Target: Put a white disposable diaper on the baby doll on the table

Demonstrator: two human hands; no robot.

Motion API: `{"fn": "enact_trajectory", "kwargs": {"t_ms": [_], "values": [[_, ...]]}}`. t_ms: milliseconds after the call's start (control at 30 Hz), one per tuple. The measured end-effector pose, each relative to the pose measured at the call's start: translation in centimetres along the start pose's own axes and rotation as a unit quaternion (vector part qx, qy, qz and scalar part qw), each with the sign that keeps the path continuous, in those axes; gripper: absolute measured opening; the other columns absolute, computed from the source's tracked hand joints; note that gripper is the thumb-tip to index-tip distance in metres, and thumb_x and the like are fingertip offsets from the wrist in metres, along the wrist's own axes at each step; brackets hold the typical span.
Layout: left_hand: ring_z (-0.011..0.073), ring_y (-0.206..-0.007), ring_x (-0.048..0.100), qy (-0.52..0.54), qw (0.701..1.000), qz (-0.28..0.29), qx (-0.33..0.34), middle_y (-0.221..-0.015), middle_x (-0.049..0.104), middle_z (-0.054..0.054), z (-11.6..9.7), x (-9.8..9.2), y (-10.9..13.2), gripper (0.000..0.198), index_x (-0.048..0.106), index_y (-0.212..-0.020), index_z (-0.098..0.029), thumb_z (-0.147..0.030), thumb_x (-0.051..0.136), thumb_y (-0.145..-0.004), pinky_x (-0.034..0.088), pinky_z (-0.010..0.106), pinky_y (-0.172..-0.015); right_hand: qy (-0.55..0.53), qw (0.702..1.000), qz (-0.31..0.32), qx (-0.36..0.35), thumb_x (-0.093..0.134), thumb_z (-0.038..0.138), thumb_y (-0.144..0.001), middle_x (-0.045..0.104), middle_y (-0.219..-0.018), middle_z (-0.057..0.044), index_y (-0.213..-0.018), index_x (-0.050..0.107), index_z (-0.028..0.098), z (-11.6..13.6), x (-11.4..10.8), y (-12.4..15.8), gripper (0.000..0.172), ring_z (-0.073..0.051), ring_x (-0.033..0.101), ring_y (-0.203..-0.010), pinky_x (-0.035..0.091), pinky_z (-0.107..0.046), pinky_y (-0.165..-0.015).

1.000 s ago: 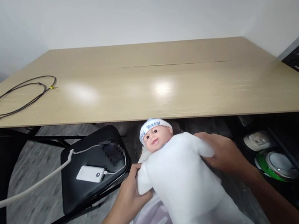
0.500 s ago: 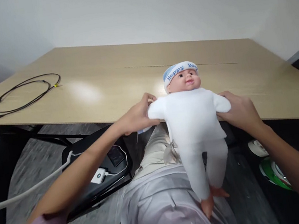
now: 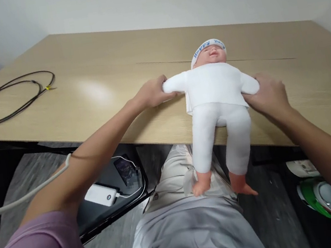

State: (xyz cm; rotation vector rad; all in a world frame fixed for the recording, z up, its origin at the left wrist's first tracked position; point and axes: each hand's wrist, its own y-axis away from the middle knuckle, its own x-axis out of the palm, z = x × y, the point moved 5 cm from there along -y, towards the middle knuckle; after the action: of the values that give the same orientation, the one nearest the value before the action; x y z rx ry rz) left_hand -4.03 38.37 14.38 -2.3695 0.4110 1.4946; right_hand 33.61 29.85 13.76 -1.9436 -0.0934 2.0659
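Observation:
A baby doll (image 3: 216, 86) in a white top and white trousers is held face up over the front part of the wooden table (image 3: 86, 57). It wears a white headband with blue lettering, and its legs and bare feet hang past the table's front edge. My left hand (image 3: 155, 91) is closed on the doll's arm on the left side of the view. On the right side, my right hand (image 3: 267, 93) grips the doll's other arm, with its fingers partly hidden behind the sleeve.
A looped black cable (image 3: 11, 83) lies at the table's left. Below the front edge, a black surface (image 3: 92, 217) bears a white power bank (image 3: 100, 194) and a phone (image 3: 126, 170). Green and white round items (image 3: 325, 199) sit low on the right.
Both hands have moved forward with the doll, from above my lap to over the tabletop. The doll now leans back more, its head further from me.

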Motion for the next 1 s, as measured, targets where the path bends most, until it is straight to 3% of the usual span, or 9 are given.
{"fn": "enact_trajectory", "kwargs": {"t_ms": [100,333,500,600,733,867,1000], "values": [[0.0357,-0.097,0.069,-0.019,0.999,-0.028,0.008,-0.109,0.076,0.014,1.0,0.5,-1.6,0.075,0.065,-0.119,-0.019,-0.086,0.064,-0.086,0.052,0.042,-0.087,0.018,1.0,0.001,-0.013,0.073,0.048,-0.101,0.076,-0.121,-0.024,-0.13,0.07,0.017,0.7,0.9,-2.1,0.043,-0.043,0.071,-0.106,0.049,-0.045,-0.082],[0.0422,-0.122,0.064,-0.031,0.994,-0.101,0.042,-0.123,0.074,0.018,4.4,1.4,-7.0,0.074,0.064,-0.129,-0.018,-0.083,0.061,-0.092,0.047,0.051,-0.107,0.037,0.999,-0.025,-0.026,0.073,0.049,-0.103,0.072,-0.13,-0.027,-0.144,0.061,0.013,2.5,3.5,-8.6,0.056,-0.045,0.07,-0.116,0.049,-0.046,-0.087],[0.0452,-0.132,0.058,-0.034,0.992,-0.121,0.016,-0.126,0.072,0.018,6.9,1.3,-11.7,0.075,0.063,-0.131,-0.019,-0.083,0.061,-0.092,0.041,0.054,-0.111,0.021,0.999,-0.021,-0.029,0.061,0.059,-0.109,0.067,-0.14,-0.026,-0.147,0.054,0.015,3.4,5.7,-14.1,0.058,-0.042,0.064,-0.121,0.047,-0.047,-0.093],[0.0416,-0.137,0.051,-0.04,0.991,-0.129,-0.006,-0.125,0.071,0.016,8.1,0.8,-14.4,0.078,0.061,-0.131,-0.02,-0.087,0.056,-0.092,0.036,0.053,-0.113,0.003,1.0,-0.011,-0.029,0.052,0.065,-0.112,0.064,-0.143,-0.026,-0.148,0.051,0.017,4.1,6.6,-17.2,0.06,-0.041,0.06,-0.124,0.045,-0.047,-0.098],[0.0344,-0.135,0.043,-0.043,0.99,-0.134,-0.024,-0.122,0.069,0.011,9.3,0.4,-17.1,0.088,0.061,-0.131,-0.02,-0.096,0.047,-0.089,0.032,0.048,-0.113,-0.009,0.999,0.007,-0.038,0.036,0.073,-0.115,0.057,-0.146,-0.032,-0.15,0.046,0.009,5.3,7.0,-20.6,0.073,-0.04,0.051,-0.131,0.04,-0.048,-0.104],[0.0343,-0.131,0.047,-0.028,0.989,-0.147,-0.011,-0.131,0.067,0.014,10.5,0.2,-17.8,0.095,0.062,-0.137,-0.019,-0.099,0.049,-0.088,0.032,0.047,-0.113,-0.012,0.998,-0.002,-0.059,0.039,0.07,-0.116,0.056,-0.146,-0.031,-0.148,0.047,0.005,5.4,7.0,-21.5,0.073,-0.038,0.048,-0.132,0.038,-0.047,-0.104],[0.0373,-0.133,0.052,0.017,0.989,-0.139,0.044,-0.145,0.065,0.016,12.5,-0.3,-16.6,0.092,0.058,-0.148,-0.021,-0.092,0.061,-0.088,0.036,0.048,-0.113,-0.051,0.991,-0.034,-0.122,0.049,0.057,-0.117,0.054,-0.154,-0.025,-0.159,0.043,0.013,3.9,6.6,-19.4,0.061,-0.038,0.046,-0.134,0.037,-0.048,-0.107]]}}
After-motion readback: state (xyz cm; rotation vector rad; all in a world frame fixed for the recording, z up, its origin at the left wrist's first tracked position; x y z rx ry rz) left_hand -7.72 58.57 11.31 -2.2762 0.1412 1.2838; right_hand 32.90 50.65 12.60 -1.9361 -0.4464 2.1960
